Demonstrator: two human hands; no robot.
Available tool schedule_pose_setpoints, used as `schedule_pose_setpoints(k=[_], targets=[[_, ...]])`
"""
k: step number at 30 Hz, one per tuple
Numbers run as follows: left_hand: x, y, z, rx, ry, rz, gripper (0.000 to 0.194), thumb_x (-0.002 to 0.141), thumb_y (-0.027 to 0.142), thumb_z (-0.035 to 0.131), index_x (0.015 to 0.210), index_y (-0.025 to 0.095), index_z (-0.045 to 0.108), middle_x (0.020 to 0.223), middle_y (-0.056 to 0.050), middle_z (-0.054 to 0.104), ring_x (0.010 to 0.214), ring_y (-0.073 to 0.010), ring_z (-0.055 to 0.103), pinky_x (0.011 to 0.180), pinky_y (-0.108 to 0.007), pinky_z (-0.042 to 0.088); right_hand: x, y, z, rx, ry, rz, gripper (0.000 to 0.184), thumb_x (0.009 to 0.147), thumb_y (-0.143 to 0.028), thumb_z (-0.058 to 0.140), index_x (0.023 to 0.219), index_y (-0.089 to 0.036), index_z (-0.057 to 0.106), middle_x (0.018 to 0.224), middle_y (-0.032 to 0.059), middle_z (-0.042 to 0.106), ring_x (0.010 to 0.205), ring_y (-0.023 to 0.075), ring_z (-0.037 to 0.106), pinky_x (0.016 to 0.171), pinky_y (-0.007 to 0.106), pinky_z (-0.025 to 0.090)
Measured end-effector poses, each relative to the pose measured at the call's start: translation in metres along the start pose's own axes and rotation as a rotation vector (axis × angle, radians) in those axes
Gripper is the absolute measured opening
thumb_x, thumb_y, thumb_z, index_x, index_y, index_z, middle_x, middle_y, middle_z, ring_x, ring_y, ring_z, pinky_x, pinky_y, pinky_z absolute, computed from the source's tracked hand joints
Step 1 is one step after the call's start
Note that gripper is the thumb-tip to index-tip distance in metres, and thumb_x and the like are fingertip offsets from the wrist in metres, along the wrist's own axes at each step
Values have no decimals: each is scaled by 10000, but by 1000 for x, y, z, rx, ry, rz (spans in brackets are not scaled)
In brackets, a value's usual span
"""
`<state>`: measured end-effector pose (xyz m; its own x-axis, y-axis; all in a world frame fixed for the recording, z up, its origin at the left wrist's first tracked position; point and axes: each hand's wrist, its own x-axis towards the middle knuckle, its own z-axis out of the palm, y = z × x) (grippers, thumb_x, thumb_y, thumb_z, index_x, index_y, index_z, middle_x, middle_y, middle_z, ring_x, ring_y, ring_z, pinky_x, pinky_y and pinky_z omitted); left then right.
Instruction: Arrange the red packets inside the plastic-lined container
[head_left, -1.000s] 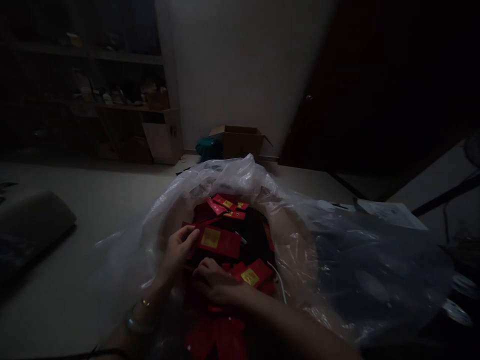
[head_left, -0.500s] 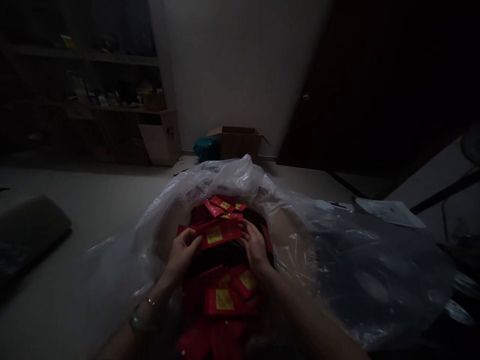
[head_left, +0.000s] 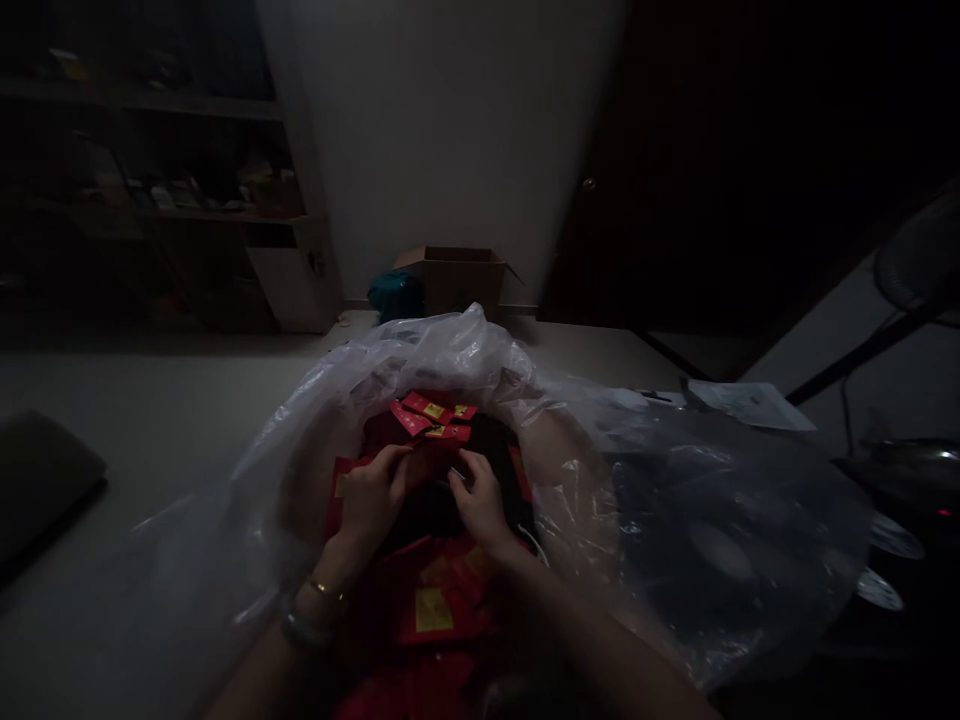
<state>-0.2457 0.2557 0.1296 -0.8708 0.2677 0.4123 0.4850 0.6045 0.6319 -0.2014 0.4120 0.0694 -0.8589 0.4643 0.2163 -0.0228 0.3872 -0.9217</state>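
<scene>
In the dim head view, my left hand (head_left: pixel 373 492) is closed on the edge of a dark red packet (head_left: pixel 426 465), tilted so its face is in shadow. My right hand (head_left: pixel 480 500) curls beside it, thumb and fingers close together near a small pale sliver that I cannot make out. Several red packets with yellow labels (head_left: pixel 433 410) lie just beyond the hands. More red packets (head_left: pixel 435 610) are heaped nearer to me. Another red packet (head_left: pixel 341 480) shows left of my left hand. Dark material sits under both hands.
Clear plastic sheeting (head_left: pixel 465 345) surrounds the pile and spreads right over a dark surface. A white cord (head_left: pixel 534 543) lies by my right wrist. Against the wall stand an open cardboard box (head_left: pixel 465 280) and a teal bag (head_left: pixel 396 296). Shelves (head_left: pixel 180 210) are at left, a fan (head_left: pixel 919 265) at right.
The red packet was spread flat between both hands, label showing; now it is tilted in my left hand, and my right hand has come off its right end. The view has shifted slightly.
</scene>
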Motion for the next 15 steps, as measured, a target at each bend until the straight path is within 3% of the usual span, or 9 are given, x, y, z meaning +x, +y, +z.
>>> schedule_pose_setpoints(k=[4,7,10,15], targets=[[-4,-15,7,-96,-34,-24,253,803,320,501,925,233,705,801,-47,742,667,-202,667,603,-262,449,2,-1,1,-29,35,61,217,723,-377,633,816,-182,659,828,55,626,761,187,569,746,320,475],[-2,-27,9,-181,-93,-92,255,782,386,526,851,241,724,816,-41,745,733,-217,675,643,-274,474,9,-2,-4,-20,29,44,217,693,-404,661,663,-190,649,726,37,593,701,174,544,686,302,453],[3,-35,7,-193,-104,-99,260,764,410,537,759,238,733,802,-46,736,767,-225,659,704,-306,476,16,-4,-11,64,8,44,217,687,-403,656,655,-189,647,719,33,601,704,175,540,669,300,435],[9,-44,2,-112,-99,-18,263,778,374,529,695,229,732,739,-49,675,765,-210,601,729,-324,457,15,-6,-9,432,-198,206,305,681,-476,659,682,-197,537,650,-26,567,621,127,514,618,256,412]])
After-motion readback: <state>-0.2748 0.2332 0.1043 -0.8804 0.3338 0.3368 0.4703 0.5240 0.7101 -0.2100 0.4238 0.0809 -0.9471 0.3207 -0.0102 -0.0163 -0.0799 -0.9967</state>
